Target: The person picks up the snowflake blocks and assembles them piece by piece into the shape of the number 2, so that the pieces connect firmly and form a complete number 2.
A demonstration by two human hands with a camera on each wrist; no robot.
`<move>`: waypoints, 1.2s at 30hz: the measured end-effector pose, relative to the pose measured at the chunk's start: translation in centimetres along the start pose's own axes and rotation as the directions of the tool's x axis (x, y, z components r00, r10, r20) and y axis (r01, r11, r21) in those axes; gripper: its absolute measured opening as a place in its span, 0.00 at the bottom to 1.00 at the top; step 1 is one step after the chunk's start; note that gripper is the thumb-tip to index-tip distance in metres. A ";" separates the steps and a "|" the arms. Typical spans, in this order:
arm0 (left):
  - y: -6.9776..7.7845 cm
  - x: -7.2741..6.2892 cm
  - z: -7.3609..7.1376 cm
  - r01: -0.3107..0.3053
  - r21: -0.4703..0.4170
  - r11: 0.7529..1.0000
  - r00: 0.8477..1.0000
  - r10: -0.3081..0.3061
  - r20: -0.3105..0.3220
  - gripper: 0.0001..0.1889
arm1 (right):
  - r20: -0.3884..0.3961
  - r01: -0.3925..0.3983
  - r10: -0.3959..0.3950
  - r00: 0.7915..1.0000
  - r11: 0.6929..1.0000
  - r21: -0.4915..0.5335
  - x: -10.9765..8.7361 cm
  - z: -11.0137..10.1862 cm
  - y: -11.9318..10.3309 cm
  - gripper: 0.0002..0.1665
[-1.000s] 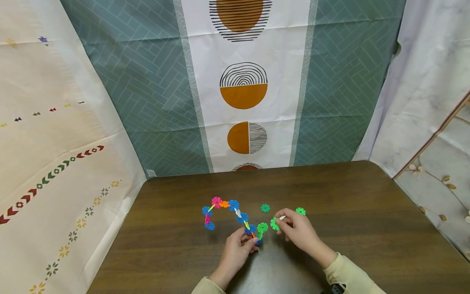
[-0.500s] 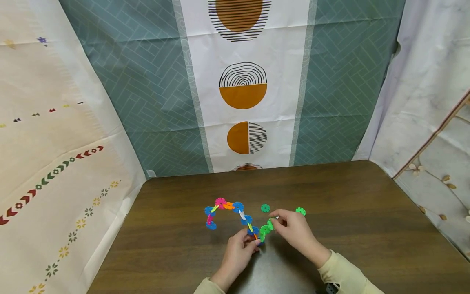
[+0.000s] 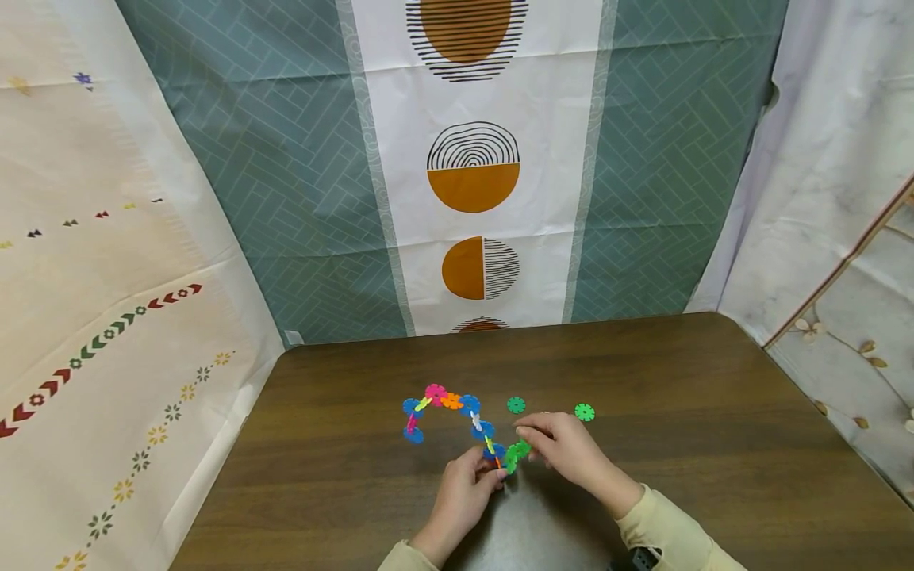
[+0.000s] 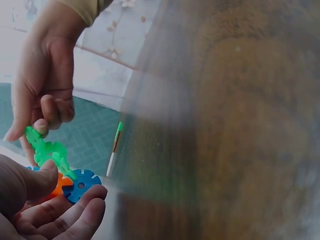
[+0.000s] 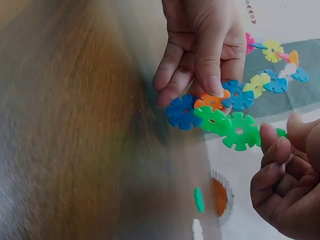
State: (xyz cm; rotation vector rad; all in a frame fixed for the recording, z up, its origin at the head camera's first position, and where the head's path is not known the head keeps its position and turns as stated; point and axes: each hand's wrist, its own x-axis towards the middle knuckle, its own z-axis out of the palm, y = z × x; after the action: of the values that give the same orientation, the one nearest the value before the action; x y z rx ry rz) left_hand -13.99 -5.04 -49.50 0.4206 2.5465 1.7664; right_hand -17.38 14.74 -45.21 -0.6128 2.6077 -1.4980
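Note:
A chain of notched, flower-shaped plastic discs curves over the table in the head view, with pink (image 3: 435, 393), orange, blue, yellow, white and green pieces linked edge to edge. My left hand (image 3: 459, 493) pinches it near the front end, its thumb over an orange disc (image 5: 211, 101) beside a blue disc (image 5: 181, 113). From that blue disc green discs (image 5: 240, 131) continue toward my right hand (image 3: 571, 452). Thumb and index finger of the right hand pinch the outermost green disc, which they mostly cover.
Two loose green discs lie on the brown wooden table (image 3: 328, 492), one behind the chain (image 3: 516, 405) and one right of the right hand (image 3: 584, 411). A white disc (image 5: 197, 230) shows edge-on in the right wrist view. Patterned cloths hang around the table.
The right hand has moved left with its green disc, which now meets the green end of the chain. The chain has shifted slightly right, with the left hand still gripping it.

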 end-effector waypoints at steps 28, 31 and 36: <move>0.3 -0.2 0.3 0.017 -0.001 1.000 0.998 -0.017 -0.060 0.06 | 0.239 -0.327 0.225 0.945 0.723 0.609 -1.3 1.1 2.1 0.25; 0.3 -0.2 0.3 0.013 0.044 0.999 0.997 -0.010 -0.075 0.05 | 0.240 -0.319 0.214 0.947 0.721 0.615 -1.2 1.3 2.3 0.23; 0.3 -0.2 0.4 0.010 0.080 0.997 0.996 -0.002 -0.094 0.05 | 0.236 -0.312 0.208 0.949 0.723 0.616 -1.3 1.3 2.2 0.24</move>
State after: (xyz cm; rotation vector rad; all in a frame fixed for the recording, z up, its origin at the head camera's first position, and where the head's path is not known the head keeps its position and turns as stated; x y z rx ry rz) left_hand -13.62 -4.60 -49.43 0.3389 2.6870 1.7264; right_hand -16.53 15.09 -47.93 -0.2455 1.7645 -1.9861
